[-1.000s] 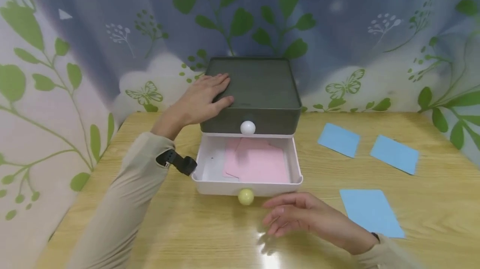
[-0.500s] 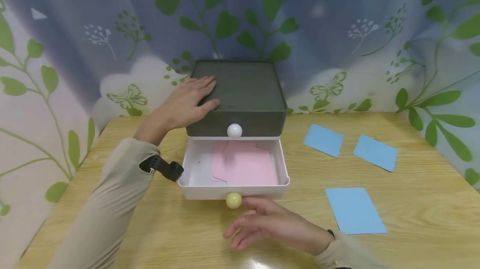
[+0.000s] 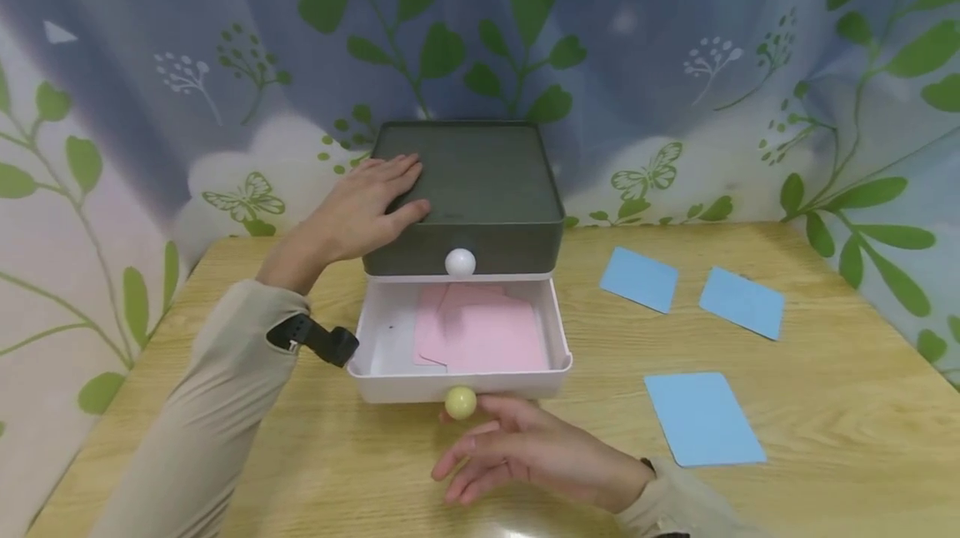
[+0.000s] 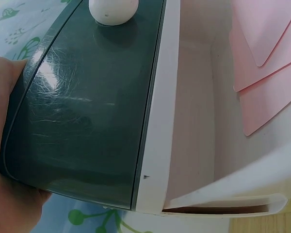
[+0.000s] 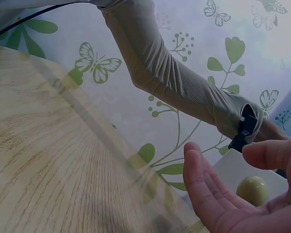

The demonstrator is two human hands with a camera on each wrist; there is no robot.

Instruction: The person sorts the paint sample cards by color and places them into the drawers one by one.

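My left hand (image 3: 367, 205) rests on the left part of the dark green lid (image 3: 480, 163) of a small drawer box, its fingers lying forward on top. Below a white knob (image 3: 460, 262), the box's white lower drawer (image 3: 390, 388) is pulled out. Inside lie several pink cards (image 3: 495, 338), overlapping toward the right. At the drawer's front, my right hand (image 3: 525, 450) is beside the yellow knob (image 3: 461, 402). Its index finger passes behind the knob, while the other fingers stay loosely extended. In the right wrist view, the yellow knob (image 5: 252, 190) appears beyond the spread thumb and fingers.
To the right of the box, three blue cards lie apart on the wooden table: one blue card (image 3: 640, 279), a second blue card (image 3: 742, 302) and a nearer blue card (image 3: 705, 419). A leaf-patterned curtain (image 3: 630, 88) hangs close behind the box.
My right hand has moved left to the yellow knob, its index finger now behind it. The left hand stays on the lid. The head view has shifted, so everything appears farther left.
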